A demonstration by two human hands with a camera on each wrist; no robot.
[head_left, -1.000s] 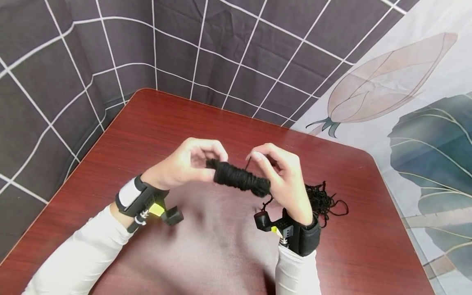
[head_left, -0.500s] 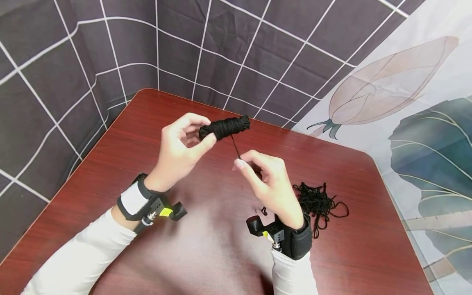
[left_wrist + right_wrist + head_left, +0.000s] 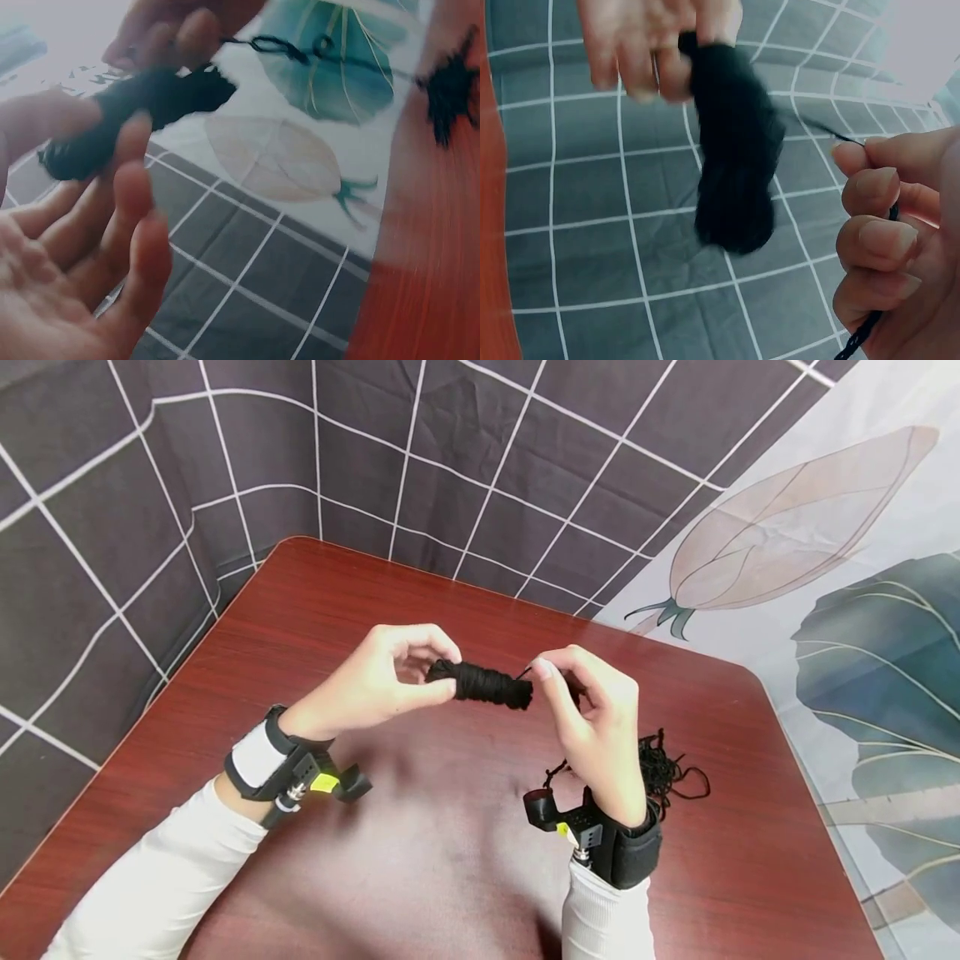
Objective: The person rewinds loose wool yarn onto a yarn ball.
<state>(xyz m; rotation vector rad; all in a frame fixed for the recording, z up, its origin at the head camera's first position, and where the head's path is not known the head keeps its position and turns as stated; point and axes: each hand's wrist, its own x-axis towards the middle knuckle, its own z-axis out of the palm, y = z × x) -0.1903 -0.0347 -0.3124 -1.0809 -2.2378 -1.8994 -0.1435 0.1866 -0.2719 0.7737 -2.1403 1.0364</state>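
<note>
Between the thumb and fingers of my left hand (image 3: 367, 681) I hold one end of a black yarn bundle (image 3: 487, 683), wound crosswise round its middle. It stays above the table, its other end pointing toward my right hand (image 3: 600, 718). There the thumb and forefinger pinch a black strand (image 3: 829, 129) running taut from the bundle. In the right wrist view the strand passes on under the curled fingers and leaves below as a chained cord (image 3: 859, 337). A loose tangle of the same yarn (image 3: 663, 768) lies on the table, partly hidden behind my right wrist.
The red-brown wooden table (image 3: 360, 585) has rounded far corners. A dark curtain with a white grid (image 3: 450, 460) hangs along the back and left, and a leaf-patterned cloth (image 3: 750, 543) on the right. Wrist cameras (image 3: 348, 783) jut inward from both straps.
The bundle rose and tilted up half a second ago, then came back down to nearly level. My right hand swung low and left beneath it, then back up to the right, with the strand still pinched.
</note>
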